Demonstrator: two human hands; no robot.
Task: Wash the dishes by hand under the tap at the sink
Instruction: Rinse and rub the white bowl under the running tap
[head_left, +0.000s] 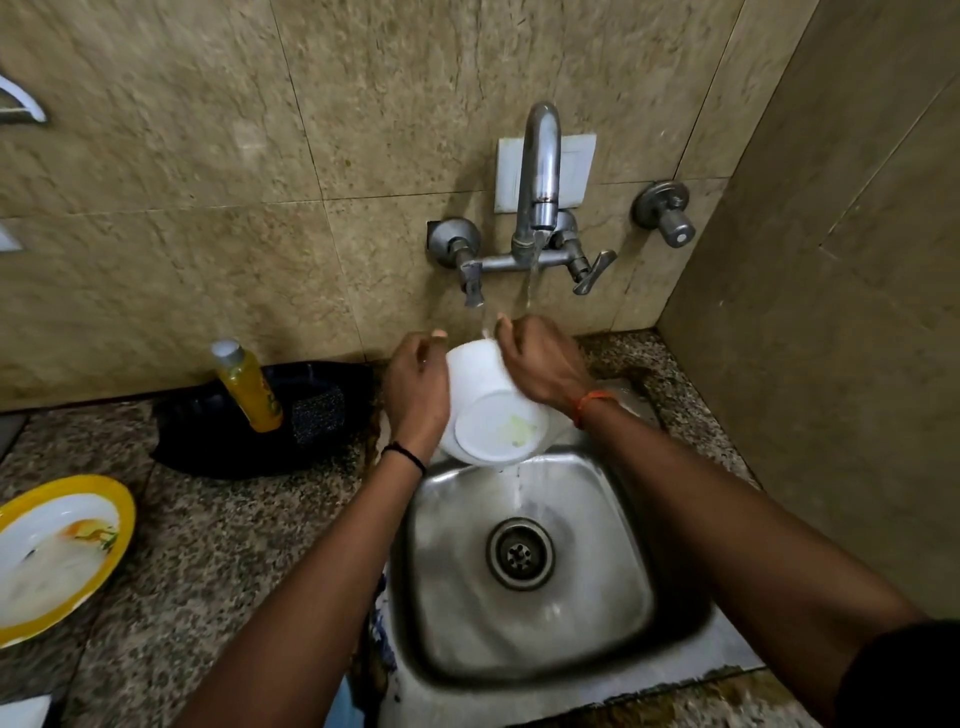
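Holding a white cup (488, 400) under the tap (540, 171) — left grip (415, 389) and right grip (540, 364) both clamped on it.

A brushed steel sink (613, 525), wet and dully reflective, sits in a speckled, polished granite tabletop (208, 561). The chrome tap (540, 166) shines. A smooth white cup (483, 395) looks glossy; mottled beige wall tiles (208, 156) look matt.
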